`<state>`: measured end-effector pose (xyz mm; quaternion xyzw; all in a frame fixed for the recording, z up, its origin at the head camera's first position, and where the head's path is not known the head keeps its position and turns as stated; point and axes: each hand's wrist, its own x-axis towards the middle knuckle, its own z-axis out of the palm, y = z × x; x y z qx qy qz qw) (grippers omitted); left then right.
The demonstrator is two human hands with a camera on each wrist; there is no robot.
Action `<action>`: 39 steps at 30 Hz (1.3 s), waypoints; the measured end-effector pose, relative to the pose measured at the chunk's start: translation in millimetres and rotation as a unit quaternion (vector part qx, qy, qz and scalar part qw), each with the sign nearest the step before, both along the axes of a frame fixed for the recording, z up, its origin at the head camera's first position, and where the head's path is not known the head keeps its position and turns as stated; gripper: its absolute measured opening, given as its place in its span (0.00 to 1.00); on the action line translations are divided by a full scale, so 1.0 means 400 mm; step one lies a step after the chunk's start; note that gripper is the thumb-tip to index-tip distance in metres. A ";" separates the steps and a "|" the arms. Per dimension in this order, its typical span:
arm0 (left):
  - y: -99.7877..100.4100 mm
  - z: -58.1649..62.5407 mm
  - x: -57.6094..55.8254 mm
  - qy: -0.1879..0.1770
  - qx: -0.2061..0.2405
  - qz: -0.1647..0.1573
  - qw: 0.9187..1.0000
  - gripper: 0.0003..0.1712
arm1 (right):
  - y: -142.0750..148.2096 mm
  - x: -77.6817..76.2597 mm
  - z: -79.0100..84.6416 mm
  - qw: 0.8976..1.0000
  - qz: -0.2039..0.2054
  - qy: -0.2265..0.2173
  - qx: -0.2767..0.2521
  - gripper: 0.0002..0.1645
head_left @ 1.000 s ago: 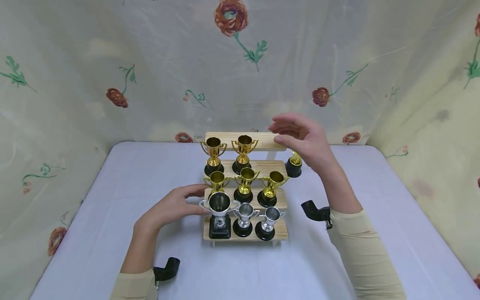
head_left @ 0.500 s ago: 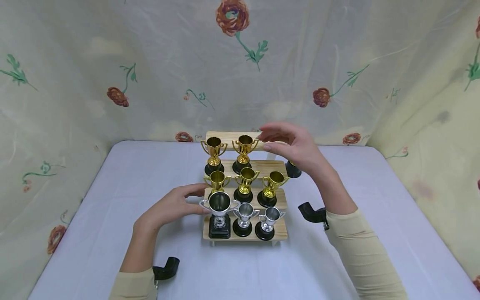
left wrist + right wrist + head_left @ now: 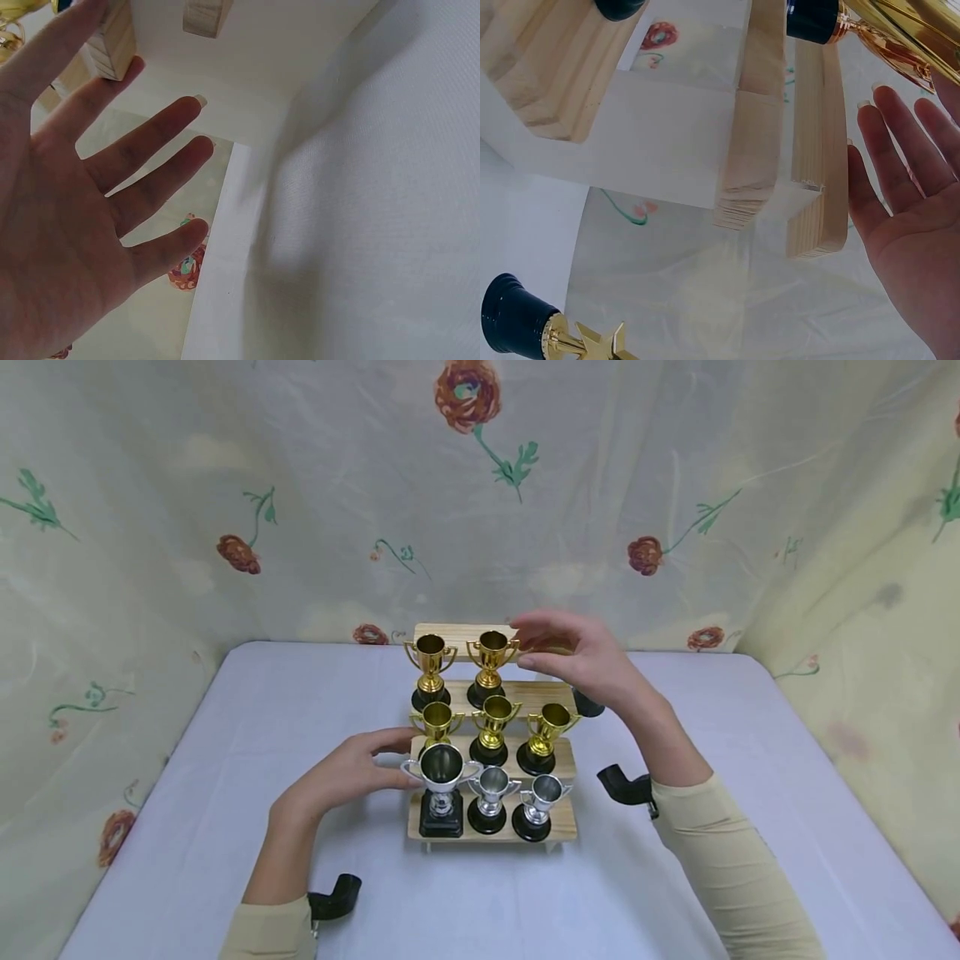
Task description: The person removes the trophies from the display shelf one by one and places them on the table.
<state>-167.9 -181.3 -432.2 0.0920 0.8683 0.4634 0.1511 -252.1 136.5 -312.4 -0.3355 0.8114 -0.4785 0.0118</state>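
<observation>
A tiered wooden stand [image 3: 536, 693] holds several small trophies. My left hand [image 3: 341, 777] is at its left side, fingers extended, thumb and forefinger at a board's end; in the left wrist view the palm [image 3: 60, 232] shows with spread fingers. My right hand [image 3: 585, 656] hovers beside the right-hand gold trophy cup [image 3: 491, 653] on the upper row. Its fingers are gently bent, fingertips next to the cup's handle; I cannot tell whether they touch. In the right wrist view the gold cup [image 3: 907, 45] partly covers the thumb side, and the fingers [image 3: 892, 150] are stretched out.
Silver cups [image 3: 492, 793] stand on the front tier, smaller gold cups [image 3: 495, 718] behind them. A star-topped trophy [image 3: 596, 345] stands to the right of the stand, its black base [image 3: 588, 703] partly hidden by my right hand. A floral curtain [image 3: 360, 485] hangs behind the white table [image 3: 300, 693].
My right hand has moved left and slightly down, from the top board's right end to beside the gold cup. It now hides more of the star-topped trophy. The left hand stays put.
</observation>
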 end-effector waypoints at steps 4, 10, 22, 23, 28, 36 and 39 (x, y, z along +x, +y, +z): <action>0.001 -0.004 -0.001 -0.001 -0.002 0.001 1.000 0.38 | -0.002 0.000 -0.002 1.000 -0.006 -0.012 0.013 0.24; 0.002 0.000 0.001 -0.002 -0.001 0.005 1.000 0.38 | -0.011 -0.001 -0.001 1.000 -0.019 -0.013 0.021 0.19; 0.006 0.002 0.002 -0.004 -0.010 0.008 1.000 0.39 | -0.025 0.003 -0.003 0.998 -0.063 -0.013 0.012 0.11; 0.005 0.002 0.002 -0.003 -0.009 0.008 1.000 0.39 | -0.027 0.003 -0.003 0.998 -0.064 -0.012 0.012 0.11; 0.005 0.001 0.002 -0.005 -0.008 0.009 1.000 0.39 | -0.030 0.001 -0.005 0.998 -0.062 -0.002 0.008 0.10; 0.003 -0.002 -0.003 -0.007 -0.010 0.010 1.000 0.39 | -0.018 0.003 -0.003 0.998 -0.064 -0.004 -0.010 0.09; 0.001 -0.001 0.000 -0.009 -0.011 0.010 1.000 0.39 | -0.013 0.006 -0.005 0.998 -0.063 0.001 -0.016 0.09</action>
